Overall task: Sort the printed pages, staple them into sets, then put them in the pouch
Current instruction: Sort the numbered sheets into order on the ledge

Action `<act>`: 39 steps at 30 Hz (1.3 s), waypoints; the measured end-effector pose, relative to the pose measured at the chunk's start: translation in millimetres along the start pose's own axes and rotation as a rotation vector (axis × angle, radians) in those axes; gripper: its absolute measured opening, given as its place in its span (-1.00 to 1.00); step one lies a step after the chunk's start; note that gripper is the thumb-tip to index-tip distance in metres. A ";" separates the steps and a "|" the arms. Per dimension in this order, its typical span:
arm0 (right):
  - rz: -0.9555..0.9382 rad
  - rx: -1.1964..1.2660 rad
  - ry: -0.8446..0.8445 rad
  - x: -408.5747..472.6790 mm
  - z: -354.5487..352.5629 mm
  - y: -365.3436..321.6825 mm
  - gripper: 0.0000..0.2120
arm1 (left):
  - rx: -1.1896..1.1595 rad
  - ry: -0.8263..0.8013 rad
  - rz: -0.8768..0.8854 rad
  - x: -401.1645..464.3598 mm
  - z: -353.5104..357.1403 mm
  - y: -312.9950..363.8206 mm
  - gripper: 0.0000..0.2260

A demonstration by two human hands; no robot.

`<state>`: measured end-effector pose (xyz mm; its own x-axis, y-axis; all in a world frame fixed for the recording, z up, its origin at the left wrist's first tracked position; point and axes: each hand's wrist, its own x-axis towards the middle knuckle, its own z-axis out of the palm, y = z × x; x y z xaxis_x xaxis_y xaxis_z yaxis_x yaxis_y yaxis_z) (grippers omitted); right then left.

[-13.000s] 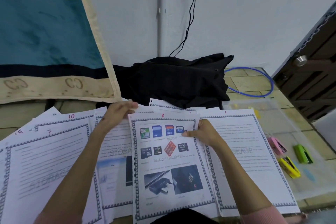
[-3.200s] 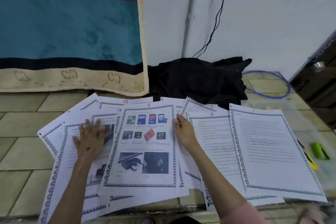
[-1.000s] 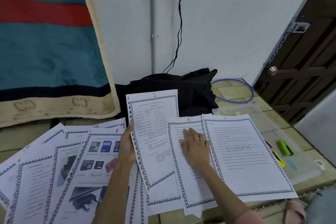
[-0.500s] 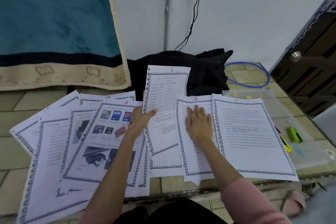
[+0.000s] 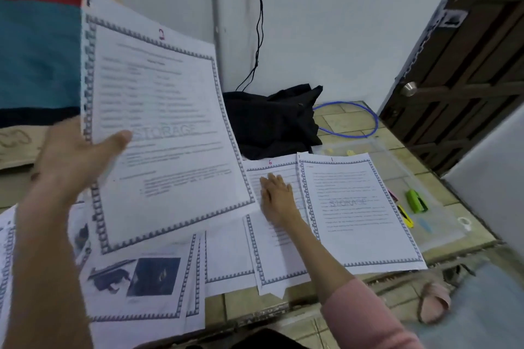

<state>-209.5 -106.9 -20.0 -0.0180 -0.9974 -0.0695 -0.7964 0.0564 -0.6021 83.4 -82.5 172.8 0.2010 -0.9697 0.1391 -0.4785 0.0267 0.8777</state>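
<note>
My left hand (image 5: pixel 76 161) holds up page 2 (image 5: pixel 164 127), a bordered sheet with a STORAGE watermark, its thumb pinching the sheet's left edge. The sheet hangs in the air above the spread pages. My right hand (image 5: pixel 278 198) lies flat with straight fingers on page 6 (image 5: pixel 272 261), next to page 1 (image 5: pixel 357 212) at the right. A picture page (image 5: pixel 141 283) lies below the lifted sheet. The clear plastic pouch (image 5: pixel 442 224) lies partly under page 1, with a green stapler (image 5: pixel 415 201) and a yellow stapler (image 5: pixel 406 217) on it.
A black cloth bundle (image 5: pixel 272 119) lies by the white wall behind the pages, with a blue cable loop (image 5: pixel 365 122) beside it. A dark wooden door (image 5: pixel 465 65) stands at the right. A striped blanket (image 5: pixel 34 65) hangs at the left. The floor is tiled.
My left hand has lifted page 2 off the floor, up toward the camera. My right hand stays flat on page 6.
</note>
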 end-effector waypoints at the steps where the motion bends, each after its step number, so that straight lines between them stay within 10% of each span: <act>1: 0.011 0.169 0.061 -1.6 -8.1 -0.7 -0.64 | 0.013 -0.060 -0.056 1.5 6.4 -9.6 -0.67; 7: 0.321 0.275 0.493 5.0 -82.3 41.6 -0.64 | -0.057 -0.405 -0.431 -26.2 87.6 -59.2 -0.64; 13: 0.890 -0.200 0.083 7.8 -133.0 94.1 -0.01 | -0.147 -0.519 -0.588 -36.3 126.0 -98.4 -0.64; 26: 0.734 -0.457 0.292 10.4 -105.5 80.4 -0.14 | -0.312 -0.413 -0.615 -35.6 138.4 -113.4 -0.70; 34: 0.453 -0.006 0.456 -0.2 -180.5 53.9 -0.87 | -0.437 -0.408 -0.689 -32.9 143.0 -114.8 -0.78; 39: -0.004 0.255 0.361 -28.3 -240.9 -21.2 -0.86 | -0.483 -0.420 -0.730 -29.8 140.2 -120.5 -0.74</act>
<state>-337.6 -90.6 186.3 -0.2613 -0.9466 0.1887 -0.6234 0.0162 -0.7817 15.2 -90.9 -1.4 -0.0570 -0.7921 -0.6077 0.0644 -0.6104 0.7895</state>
